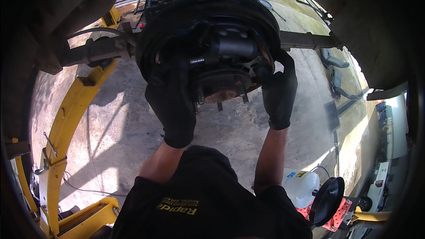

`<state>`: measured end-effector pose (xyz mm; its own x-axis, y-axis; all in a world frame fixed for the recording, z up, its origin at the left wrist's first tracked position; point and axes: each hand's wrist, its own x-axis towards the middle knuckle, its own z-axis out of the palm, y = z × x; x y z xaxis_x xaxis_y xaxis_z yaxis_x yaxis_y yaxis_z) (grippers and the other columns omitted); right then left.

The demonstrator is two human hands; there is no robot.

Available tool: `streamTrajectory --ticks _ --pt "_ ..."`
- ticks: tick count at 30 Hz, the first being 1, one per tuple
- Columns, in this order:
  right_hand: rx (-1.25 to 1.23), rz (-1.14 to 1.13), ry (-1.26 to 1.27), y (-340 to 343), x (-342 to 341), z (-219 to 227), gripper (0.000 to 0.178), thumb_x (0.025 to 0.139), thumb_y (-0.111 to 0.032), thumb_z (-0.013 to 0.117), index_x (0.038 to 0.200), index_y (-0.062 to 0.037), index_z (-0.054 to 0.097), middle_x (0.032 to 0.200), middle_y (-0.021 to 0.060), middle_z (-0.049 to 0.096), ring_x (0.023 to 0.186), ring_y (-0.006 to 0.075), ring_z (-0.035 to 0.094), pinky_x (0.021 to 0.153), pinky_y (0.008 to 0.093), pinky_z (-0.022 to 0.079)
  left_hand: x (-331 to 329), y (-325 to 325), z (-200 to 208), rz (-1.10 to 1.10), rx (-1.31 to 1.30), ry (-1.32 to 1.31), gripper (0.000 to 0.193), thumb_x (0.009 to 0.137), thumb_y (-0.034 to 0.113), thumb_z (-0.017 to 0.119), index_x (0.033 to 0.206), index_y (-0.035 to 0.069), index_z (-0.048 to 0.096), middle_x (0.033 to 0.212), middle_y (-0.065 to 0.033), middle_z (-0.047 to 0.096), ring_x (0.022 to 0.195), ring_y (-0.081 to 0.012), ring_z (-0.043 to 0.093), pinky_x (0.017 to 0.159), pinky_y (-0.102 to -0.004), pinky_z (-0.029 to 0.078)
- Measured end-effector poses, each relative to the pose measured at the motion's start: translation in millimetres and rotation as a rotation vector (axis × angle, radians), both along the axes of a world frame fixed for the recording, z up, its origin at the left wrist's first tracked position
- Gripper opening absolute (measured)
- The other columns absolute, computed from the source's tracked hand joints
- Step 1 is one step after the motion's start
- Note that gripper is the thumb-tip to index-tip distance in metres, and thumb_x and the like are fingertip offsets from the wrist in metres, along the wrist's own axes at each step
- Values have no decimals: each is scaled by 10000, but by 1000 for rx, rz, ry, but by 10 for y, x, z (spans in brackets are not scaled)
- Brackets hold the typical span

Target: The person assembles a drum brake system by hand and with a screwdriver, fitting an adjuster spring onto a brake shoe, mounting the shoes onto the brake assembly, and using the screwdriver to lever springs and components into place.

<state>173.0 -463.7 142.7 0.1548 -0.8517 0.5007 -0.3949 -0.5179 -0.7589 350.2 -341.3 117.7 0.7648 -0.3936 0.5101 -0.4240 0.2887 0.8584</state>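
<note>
A drum brake assembly hangs in front of me, its dark round backing plate [217, 6] facing down toward me. Below the middle sits the wheel hub [221, 95], with several studs pointing at me. A grey cylindrical part [237, 46] lies across it, and a coil spring [197, 60] shows to its left. My left hand [170, 104], in a black glove, is closed at the left side of the brake; its fingertips are lost in shadow. On the right, my gloved right hand [280, 97] wraps round the lower end of the curved, rusty-edged brake shoe [265, 53], close to the plate's rim.
An axle or spring beam [307, 40] runs out on both sides of the brake. A yellow lift arm [73, 113] stands at left. Lower right are a white round container [302, 188], a black dish [326, 201] and a red perforated part [338, 217].
</note>
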Motion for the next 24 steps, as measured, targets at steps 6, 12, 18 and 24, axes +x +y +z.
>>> streamTrajectory --ticks 6,12,18,24 --pt "-1 1 26 12 7 23 575 823 -149 835 1318 14 594 1231 155 687 600 157 636 595 307 511 -26 5 50 -158 -55 302 237 1044 174 610 1149 -13 711 961 -63 736 894 -98 653 806 -306 514" --pt "31 2 35 26 7 32 578 814 -145 839 1313 12 595 1237 155 692 616 163 651 599 315 514 37 -31 41 -172 4 176 257 1043 171 612 1174 -33 698 980 -86 749 891 -116 669 795 -315 523" --pt "12 -16 56 34 3 33 585 821 -177 848 1311 12 591 1243 161 680 646 177 683 625 310 536 155 -13 -76 -56 79 -289 279 1054 158 573 1215 -44 680 1041 -157 746 919 -206 708 831 -352 529" --pt "-22 6 18 45 1 27 612 819 -218 861 1317 10 588 1262 161 656 670 191 700 648 322 558 124 -34 45 -285 -31 10 300 1077 155 503 1251 -22 672 1111 -191 733 1041 -284 716 873 -384 547"
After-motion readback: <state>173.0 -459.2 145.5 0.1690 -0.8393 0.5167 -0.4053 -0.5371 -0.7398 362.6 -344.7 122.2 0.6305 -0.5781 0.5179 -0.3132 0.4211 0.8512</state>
